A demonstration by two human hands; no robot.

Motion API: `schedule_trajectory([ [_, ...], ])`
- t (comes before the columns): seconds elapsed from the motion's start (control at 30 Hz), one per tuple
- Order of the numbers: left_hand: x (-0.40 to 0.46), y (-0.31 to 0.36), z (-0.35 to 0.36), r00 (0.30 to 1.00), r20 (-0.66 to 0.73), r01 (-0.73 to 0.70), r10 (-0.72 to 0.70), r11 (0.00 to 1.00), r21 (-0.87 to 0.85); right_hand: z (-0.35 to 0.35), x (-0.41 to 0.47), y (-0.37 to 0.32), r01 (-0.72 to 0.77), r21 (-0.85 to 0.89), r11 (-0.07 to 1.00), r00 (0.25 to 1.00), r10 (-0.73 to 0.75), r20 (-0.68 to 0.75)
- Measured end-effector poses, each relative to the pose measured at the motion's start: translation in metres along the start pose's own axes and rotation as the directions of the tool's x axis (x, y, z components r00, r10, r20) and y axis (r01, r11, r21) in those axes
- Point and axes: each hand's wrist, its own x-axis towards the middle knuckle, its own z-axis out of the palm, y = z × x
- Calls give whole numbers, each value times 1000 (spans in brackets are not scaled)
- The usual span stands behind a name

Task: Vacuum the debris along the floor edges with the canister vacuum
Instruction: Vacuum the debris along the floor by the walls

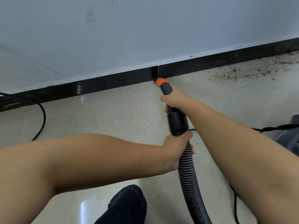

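Note:
A black vacuum wand with an orange collar (162,81) points its tip at the foot of the black baseboard (100,83). My right hand (174,98) grips the wand just behind the collar. Behind it, my left hand (178,148) is wrapped round the ribbed black hose (189,178) where it joins the wand's cuff. Brown and black debris (242,73) is scattered on the pale tiles along the baseboard to the right of the tip. A dark edge of the canister vacuum (289,136) shows at the right border.
A black power cable (42,113) loops over the floor at the left. Another cable (275,127) runs from the canister toward my right arm. My knee in dark trousers (127,206) is at the bottom centre. A grey-white wall (129,29) rises above the baseboard.

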Motion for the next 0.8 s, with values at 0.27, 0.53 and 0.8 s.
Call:
schedule_trajectory([
  [0.27, 10, 0, 17, 995, 95, 22, -30, 996, 86, -31, 1, 21, -33, 68, 997, 993, 41, -108],
  [0.53, 28, 25, 46, 986, 152, 29, -67, 971, 239, -85, 14, 43, -66, 267, 961, 959, 136, -250],
  [0.8, 11, 5, 24, 998, 68, 2, -11, 992, 124, -45, 0, 26, -38, 134, 990, 987, 58, -149],
])
